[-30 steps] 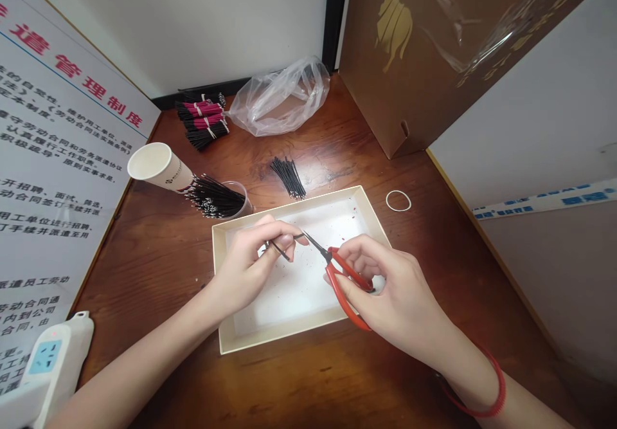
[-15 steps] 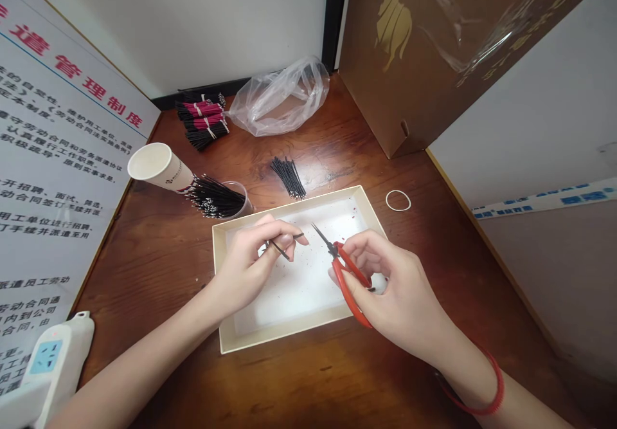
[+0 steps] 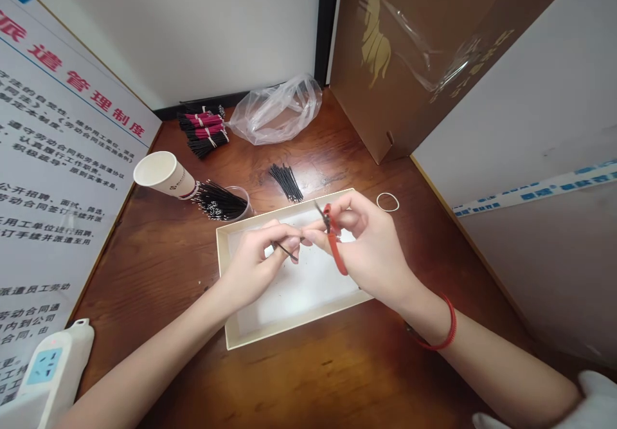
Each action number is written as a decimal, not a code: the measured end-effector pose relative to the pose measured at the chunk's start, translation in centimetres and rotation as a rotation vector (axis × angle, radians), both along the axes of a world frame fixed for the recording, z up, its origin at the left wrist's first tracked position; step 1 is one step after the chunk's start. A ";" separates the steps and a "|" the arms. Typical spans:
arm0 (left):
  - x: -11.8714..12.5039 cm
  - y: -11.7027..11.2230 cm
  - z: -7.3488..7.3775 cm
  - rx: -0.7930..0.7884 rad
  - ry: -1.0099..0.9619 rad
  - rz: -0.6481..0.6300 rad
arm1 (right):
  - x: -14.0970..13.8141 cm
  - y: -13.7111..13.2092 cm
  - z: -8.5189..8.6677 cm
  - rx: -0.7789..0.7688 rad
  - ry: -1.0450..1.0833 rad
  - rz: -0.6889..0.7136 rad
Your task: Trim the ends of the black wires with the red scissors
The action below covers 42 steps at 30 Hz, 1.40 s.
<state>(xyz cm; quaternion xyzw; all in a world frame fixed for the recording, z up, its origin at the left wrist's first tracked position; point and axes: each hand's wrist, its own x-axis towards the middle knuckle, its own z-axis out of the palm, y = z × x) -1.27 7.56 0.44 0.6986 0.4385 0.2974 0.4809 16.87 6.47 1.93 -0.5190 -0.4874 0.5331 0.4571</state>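
My left hand (image 3: 264, 255) pinches a short black wire (image 3: 288, 253) over the shallow white box (image 3: 308, 294). Red-handled pliers (image 3: 337, 255) with slim dark jaws are held in my right hand (image 3: 369, 249), jaws pointing up and away. The thumb and a fingertip of that hand meet the left fingertips, around the wire's end. What exactly sits between the touching fingertips is hidden. Just beyond the box's far edge lies a loose bunch of black wires (image 3: 286, 182).
A clear cup (image 3: 243, 200) on its side holds many black wires, beside a tilted paper cup (image 3: 161, 175). Tied black and red wire bundles (image 3: 205, 130) and a plastic bag (image 3: 277, 110) lie behind. A rubber band (image 3: 387, 202), brown carton (image 3: 385, 62) and power strip (image 3: 62, 365) are around.
My right hand has moved left with the pliers, turning them more upright, and its fingertips now touch my left hand's. The left hand still holds the wire. The view has shifted slightly.
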 end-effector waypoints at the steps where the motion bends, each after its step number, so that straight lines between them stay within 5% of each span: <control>1: 0.0 0.0 0.0 -0.016 -0.009 0.004 | 0.0 0.2 0.1 0.025 -0.007 -0.046; 5: 0.0 0.1 0.0 -0.054 -0.065 0.006 | 0.4 0.6 0.4 0.059 -0.046 -0.127; 10: 0.0 0.0 0.3 -0.019 -0.100 0.000 | 1.0 -0.4 0.2 -0.052 -0.106 0.068; 19: -0.1 -0.2 0.3 0.057 -0.048 0.044 | 2.8 -3.5 -0.8 0.227 -0.553 0.119; 24: -0.1 -0.2 0.0 0.061 -0.029 0.053 | 2.9 -3.6 -1.1 0.345 -0.604 0.081; 42: 0.0 0.0 0.1 0.069 -0.003 0.049 | 2.7 -3.5 -1.2 0.297 -0.603 0.089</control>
